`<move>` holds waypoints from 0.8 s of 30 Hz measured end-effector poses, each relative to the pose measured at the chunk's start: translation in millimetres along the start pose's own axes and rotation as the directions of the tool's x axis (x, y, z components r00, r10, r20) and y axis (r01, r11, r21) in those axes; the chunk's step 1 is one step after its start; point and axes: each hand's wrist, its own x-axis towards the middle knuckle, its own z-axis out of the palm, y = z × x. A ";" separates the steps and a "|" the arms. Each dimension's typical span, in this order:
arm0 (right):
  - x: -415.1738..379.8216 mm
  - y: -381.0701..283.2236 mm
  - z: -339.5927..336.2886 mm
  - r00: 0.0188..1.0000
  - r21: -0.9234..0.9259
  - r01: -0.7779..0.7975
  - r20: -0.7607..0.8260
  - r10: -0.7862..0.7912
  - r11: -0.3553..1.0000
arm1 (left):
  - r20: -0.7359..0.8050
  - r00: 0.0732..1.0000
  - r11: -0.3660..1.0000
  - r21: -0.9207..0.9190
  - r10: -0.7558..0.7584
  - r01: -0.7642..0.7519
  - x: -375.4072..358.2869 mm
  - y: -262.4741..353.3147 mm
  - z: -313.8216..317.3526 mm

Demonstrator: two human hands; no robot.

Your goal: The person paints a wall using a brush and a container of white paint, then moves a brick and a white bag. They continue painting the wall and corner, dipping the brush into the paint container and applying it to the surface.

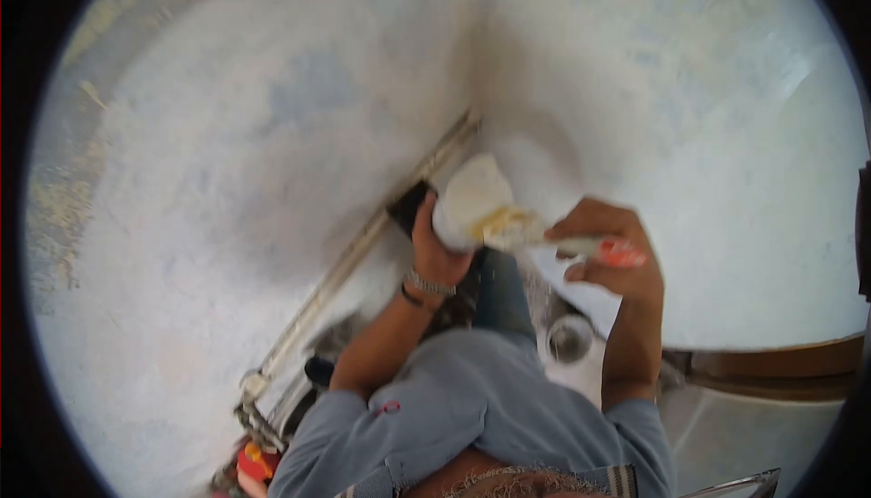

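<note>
My left hand [442, 249] is wrapped round the side of a white tub [472, 194], held up in front of my body. My right hand [617, 239] grips the pale, red-ended handle of a paintbrush [585, 247]. The brush head, yellowish white and slightly blurred, points left and overlaps the near rim of the tub in this view. A metal-band bracelet and a dark band circle my left wrist.
Two patchy whitish walls meet in a corner ahead. A pale pipe-like strip [331, 280] runs along the left wall's foot, by a dark box [411, 208]. A round metal-looking container [570, 338] stands below, and a red-and-yellow object [258, 462] lies lower left. A brown ledge [771, 373] is at right.
</note>
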 end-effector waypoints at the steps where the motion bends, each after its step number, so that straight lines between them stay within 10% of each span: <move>1: 2.7 -3.4 0.9 0.998 -0.093 0.049 -0.026 -0.052 0.994 | -0.017 1.000 1.000 0.017 -0.014 0.014 2.5 0.3 -1.4; 5: 10.7 -9.4 1.8 0.972 -0.217 0.146 -0.149 -0.180 0.965 | 0.041 0.999 0.996 0.083 -0.014 0.010 6.9 6.0 3.9; 9: 11.7 -28.9 -15.2 0.985 -0.115 -0.101 -0.149 0.083 0.988 | 0.033 0.999 0.997 0.070 -0.016 0.013 15.3 13.3 29.6; 15: 34.8 -23.3 -27.5 0.992 0.193 0.053 -0.124 -0.030 0.980 | 0.024 0.999 0.998 0.055 0.036 -0.037 34.9 22.6 53.3; 24: 57.4 -45.3 -41.8 0.946 0.034 0.200 -0.268 -0.184 0.979 | 0.091 0.991 0.995 0.022 0.096 -0.099 46.4 36.4 92.1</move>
